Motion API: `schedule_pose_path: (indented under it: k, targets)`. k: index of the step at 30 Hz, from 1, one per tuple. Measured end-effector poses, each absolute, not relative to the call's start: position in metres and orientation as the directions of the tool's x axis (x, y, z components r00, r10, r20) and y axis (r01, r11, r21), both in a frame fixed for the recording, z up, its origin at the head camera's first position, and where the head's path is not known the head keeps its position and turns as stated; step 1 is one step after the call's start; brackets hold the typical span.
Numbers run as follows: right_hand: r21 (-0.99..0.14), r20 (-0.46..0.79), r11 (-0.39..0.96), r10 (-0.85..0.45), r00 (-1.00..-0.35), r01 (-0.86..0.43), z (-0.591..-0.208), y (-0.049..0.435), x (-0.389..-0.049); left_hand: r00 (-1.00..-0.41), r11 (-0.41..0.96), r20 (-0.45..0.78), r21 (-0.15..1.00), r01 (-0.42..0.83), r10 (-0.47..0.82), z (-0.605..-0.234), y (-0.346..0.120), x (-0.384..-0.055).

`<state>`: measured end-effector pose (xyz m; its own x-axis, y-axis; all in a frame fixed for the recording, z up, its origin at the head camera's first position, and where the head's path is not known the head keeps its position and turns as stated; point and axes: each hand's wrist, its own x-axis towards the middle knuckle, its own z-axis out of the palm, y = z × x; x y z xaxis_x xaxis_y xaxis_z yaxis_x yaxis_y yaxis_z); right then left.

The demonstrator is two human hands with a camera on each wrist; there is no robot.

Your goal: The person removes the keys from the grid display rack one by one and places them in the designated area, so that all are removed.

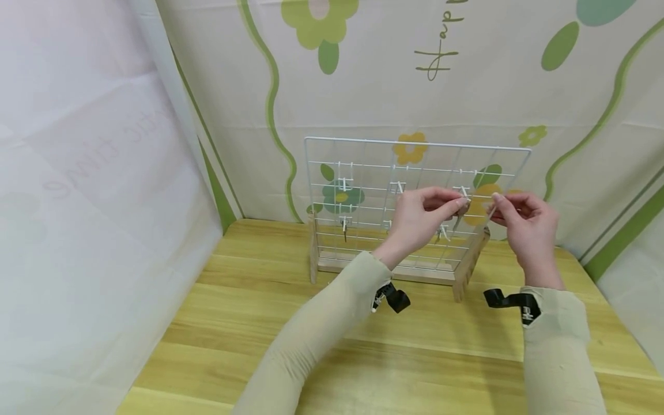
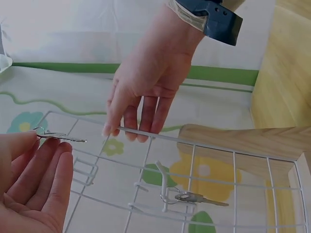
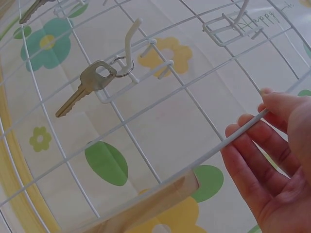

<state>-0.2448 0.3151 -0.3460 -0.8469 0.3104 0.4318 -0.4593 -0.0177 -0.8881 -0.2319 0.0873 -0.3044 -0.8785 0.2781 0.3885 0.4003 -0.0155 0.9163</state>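
A white wire grid rack [image 1: 415, 142] stands on wooden feet, with several white hooks on it. My left hand [image 1: 422, 218] pinches a key [image 2: 63, 138] by its ring end, in front of the upper right hook [image 1: 461, 190]. In the left wrist view the key lies flat, pointing right. My right hand [image 1: 533, 230] holds the rack's right side wire between thumb and fingers. One key [image 3: 95, 77] hangs by its ring from a hook near that hand. Another key [image 1: 344, 231] hangs at the lower left.
The rack stands on a wood-grain table [image 1: 233, 323]. Behind it hangs a pale cloth [image 1: 207, 75] with flowers and green leaves. A white cloth [image 1: 93, 230] borders the table on the left.
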Motion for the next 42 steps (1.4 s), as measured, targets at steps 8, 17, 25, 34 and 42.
schedule_pose_path:
  k: [8,17,25,34,42]
  targets:
    - [-0.899,0.415,0.001,0.320,-0.851,-0.438,-0.346,0.316,-0.244,-0.858,-0.056,0.411,0.908,0.415,0.309,-0.304,0.081,-0.223]
    - [-0.892,0.418,-0.038,0.307,-0.855,-0.450,-0.345,0.316,-0.242,-0.837,-0.116,0.428,0.903,0.414,0.342,-0.322,0.055,-0.210]
    - [-0.892,0.412,-0.056,0.313,-0.856,-0.449,-0.345,0.317,-0.242,-0.865,-0.095,0.368,0.929,0.357,0.342,-0.348,0.027,-0.199]
    - [-0.891,0.419,-0.041,0.310,-0.853,-0.453,-0.346,0.316,-0.242,-0.905,-0.032,0.239,0.969,0.244,0.352,-0.390,-0.002,-0.189]
    - [-0.885,0.440,-0.022,0.292,-0.849,-0.466,-0.347,0.316,-0.245,-0.927,0.062,0.070,0.993,0.100,0.369,-0.446,-0.026,-0.185]
